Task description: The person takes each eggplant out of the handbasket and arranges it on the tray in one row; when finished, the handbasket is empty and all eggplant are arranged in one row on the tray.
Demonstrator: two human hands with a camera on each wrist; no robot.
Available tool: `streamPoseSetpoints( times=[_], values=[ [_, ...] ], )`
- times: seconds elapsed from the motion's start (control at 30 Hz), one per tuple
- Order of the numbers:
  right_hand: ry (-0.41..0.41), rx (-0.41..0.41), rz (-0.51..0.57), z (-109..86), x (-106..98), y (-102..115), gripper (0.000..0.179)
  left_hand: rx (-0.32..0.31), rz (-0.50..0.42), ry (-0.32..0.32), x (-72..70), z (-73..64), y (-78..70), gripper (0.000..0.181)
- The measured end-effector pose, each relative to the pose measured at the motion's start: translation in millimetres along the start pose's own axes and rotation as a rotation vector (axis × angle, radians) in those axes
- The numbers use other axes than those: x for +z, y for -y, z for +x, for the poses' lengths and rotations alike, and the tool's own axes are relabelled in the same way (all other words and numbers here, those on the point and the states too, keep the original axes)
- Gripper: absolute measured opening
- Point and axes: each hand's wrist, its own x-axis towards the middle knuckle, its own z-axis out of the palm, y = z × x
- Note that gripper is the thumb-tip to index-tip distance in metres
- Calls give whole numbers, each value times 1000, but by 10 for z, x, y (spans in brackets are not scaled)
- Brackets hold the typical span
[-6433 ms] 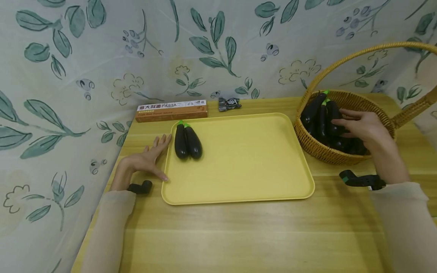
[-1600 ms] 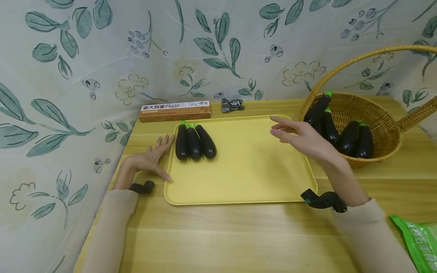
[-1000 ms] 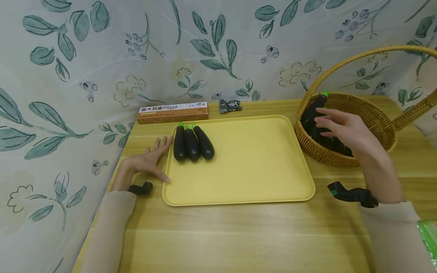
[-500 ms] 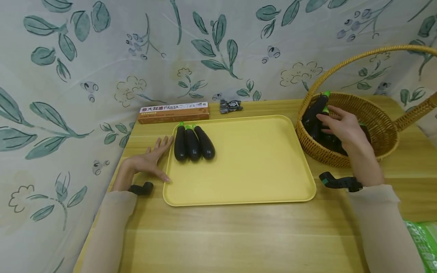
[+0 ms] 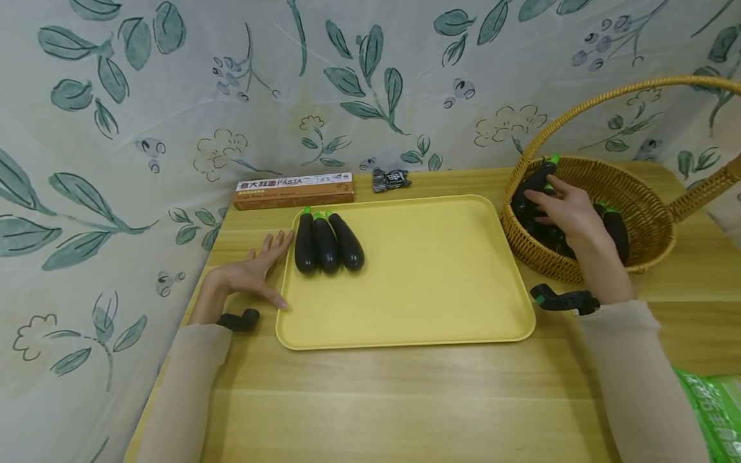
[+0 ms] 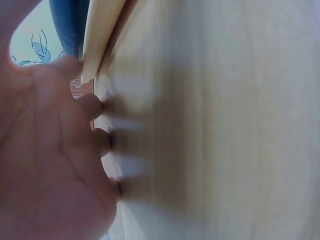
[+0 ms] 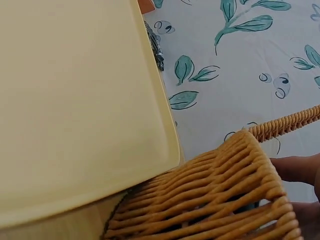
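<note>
Three dark purple eggplants [image 5: 327,244] with green stems lie side by side at the left end of a yellow tray [image 5: 405,341]. My left hand [image 5: 249,273] is spread at the tray's left edge, fingertips down on the tabletop and thumb at the rim. In the left wrist view, the fingers [image 6: 90,106] touch the wood. My right hand [image 5: 570,212] reaches into the wicker basket [image 5: 538,260], thumb and fingers apart over the dark eggplant [image 5: 543,173] on the left side. Behind the basket wall in the right wrist view, two fingers [image 7: 295,168] show with a gap between them.
More eggplants [image 5: 616,231] lie at the basket's right, partly behind the right hand. The basket handle [image 5: 631,85] arches above. A pasta box [image 5: 294,191] and a small black packet [image 5: 390,180] stand behind the tray. A green bag [image 5: 709,411] lies at lower right.
A third eggplant has joined two on the tray since the oldest frame. My right hand has come from above the tray back into the basket and shifted left there. The left hand has stayed put.
</note>
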Motion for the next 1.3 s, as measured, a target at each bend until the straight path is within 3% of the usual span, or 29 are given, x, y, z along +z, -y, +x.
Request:
streamPoseSetpoints(
  times=[0.7, 1.3],
  values=[
    [-75, -6, 2, 64, 103, 53, 80, -11, -16, 1, 2, 1, -12, 152],
    [-12, -55, -47, -33, 18, 52, 82, -9, -20, -2, -4, -5, 7, 152]
  ],
)
